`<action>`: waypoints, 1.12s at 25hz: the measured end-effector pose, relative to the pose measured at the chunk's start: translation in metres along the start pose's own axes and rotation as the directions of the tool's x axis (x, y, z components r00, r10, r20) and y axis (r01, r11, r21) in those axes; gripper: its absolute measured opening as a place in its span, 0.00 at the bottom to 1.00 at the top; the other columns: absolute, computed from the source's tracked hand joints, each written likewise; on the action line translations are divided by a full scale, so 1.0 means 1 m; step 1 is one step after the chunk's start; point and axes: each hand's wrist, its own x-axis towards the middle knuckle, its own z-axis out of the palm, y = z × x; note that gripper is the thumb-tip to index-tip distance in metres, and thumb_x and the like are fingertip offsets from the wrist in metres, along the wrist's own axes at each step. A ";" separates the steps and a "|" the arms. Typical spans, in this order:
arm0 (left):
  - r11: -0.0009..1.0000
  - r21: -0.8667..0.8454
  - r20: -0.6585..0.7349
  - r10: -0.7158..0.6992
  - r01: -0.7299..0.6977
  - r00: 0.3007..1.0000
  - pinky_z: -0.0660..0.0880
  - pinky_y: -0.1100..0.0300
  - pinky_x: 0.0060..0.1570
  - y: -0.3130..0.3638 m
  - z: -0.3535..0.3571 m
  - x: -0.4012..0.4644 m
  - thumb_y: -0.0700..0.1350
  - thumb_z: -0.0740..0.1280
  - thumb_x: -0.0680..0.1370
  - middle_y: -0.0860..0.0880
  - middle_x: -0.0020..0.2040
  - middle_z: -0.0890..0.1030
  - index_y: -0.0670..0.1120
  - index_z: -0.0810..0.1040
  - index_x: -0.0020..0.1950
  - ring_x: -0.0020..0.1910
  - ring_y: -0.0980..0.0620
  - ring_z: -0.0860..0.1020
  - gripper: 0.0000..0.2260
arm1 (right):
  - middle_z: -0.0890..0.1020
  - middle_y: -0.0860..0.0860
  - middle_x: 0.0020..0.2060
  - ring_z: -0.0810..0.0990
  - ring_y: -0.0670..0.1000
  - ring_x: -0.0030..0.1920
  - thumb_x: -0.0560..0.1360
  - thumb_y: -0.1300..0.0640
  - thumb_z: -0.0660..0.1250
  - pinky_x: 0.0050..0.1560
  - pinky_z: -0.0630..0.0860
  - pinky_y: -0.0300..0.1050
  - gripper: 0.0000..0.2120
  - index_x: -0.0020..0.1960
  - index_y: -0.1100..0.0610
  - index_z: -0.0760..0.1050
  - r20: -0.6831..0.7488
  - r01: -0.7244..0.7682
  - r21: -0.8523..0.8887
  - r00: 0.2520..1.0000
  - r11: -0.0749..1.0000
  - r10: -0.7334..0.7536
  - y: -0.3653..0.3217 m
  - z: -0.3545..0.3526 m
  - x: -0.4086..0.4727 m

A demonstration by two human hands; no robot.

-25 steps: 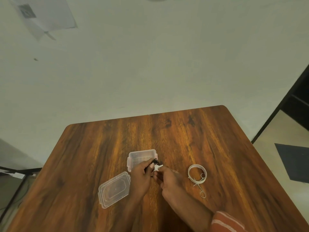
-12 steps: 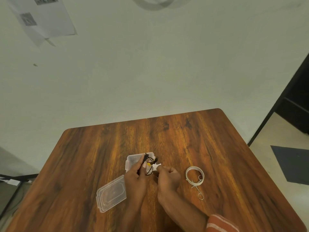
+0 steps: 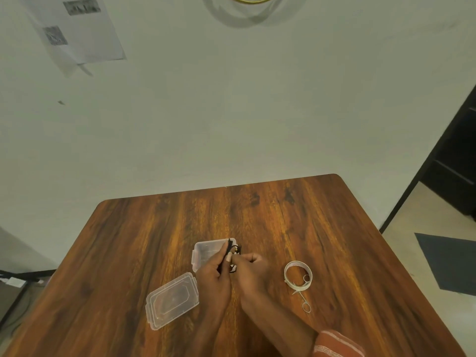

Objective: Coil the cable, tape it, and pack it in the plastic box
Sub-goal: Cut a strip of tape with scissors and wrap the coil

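The thin black coiled cable (image 3: pixel 233 256), light and springy, is pinched by both the left hand (image 3: pixel 215 275) and right hand (image 3: pixel 251 270); grip across all loops beside the clear plastic box (image 3: pixel 206 253).

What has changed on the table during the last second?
Little: both hands, left hand and right hand, keep their grip on the coiled black cable by the clear plastic box. The clear lid, white tape roll and small scissors stayed put.
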 end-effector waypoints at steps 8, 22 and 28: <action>0.977 0.207 0.021 0.048 -0.051 0.999 0.72 0.79 0.46 -0.003 0.003 -0.002 0.37 0.64 0.81 0.66 0.50 0.80 0.56 0.77 0.60 0.47 0.71 0.79 0.15 | 0.86 0.61 0.41 0.85 0.57 0.41 0.72 0.68 0.71 0.34 0.79 0.45 0.05 0.48 0.66 0.82 0.141 -0.351 0.336 0.936 0.874 0.322 -0.003 -0.002 -0.001; 0.961 0.258 0.040 0.094 -0.101 0.995 0.77 0.66 0.50 0.001 0.005 0.020 0.38 0.71 0.75 0.57 0.50 0.80 0.51 0.83 0.58 0.51 0.61 0.78 0.14 | 0.88 0.55 0.48 0.83 0.53 0.54 0.80 0.47 0.58 0.55 0.78 0.51 0.22 0.50 0.59 0.86 0.243 -0.155 0.351 0.967 0.924 0.070 -0.006 -0.002 0.006; 0.939 0.280 0.010 0.204 -0.199 0.979 0.73 0.74 0.43 0.002 -0.003 0.032 0.39 0.73 0.75 0.57 0.43 0.80 0.47 0.86 0.52 0.43 0.61 0.79 0.08 | 0.87 0.53 0.47 0.84 0.52 0.52 0.82 0.56 0.55 0.53 0.77 0.49 0.19 0.49 0.59 0.84 0.255 0.205 0.188 0.934 0.961 -0.249 -0.004 -0.006 0.009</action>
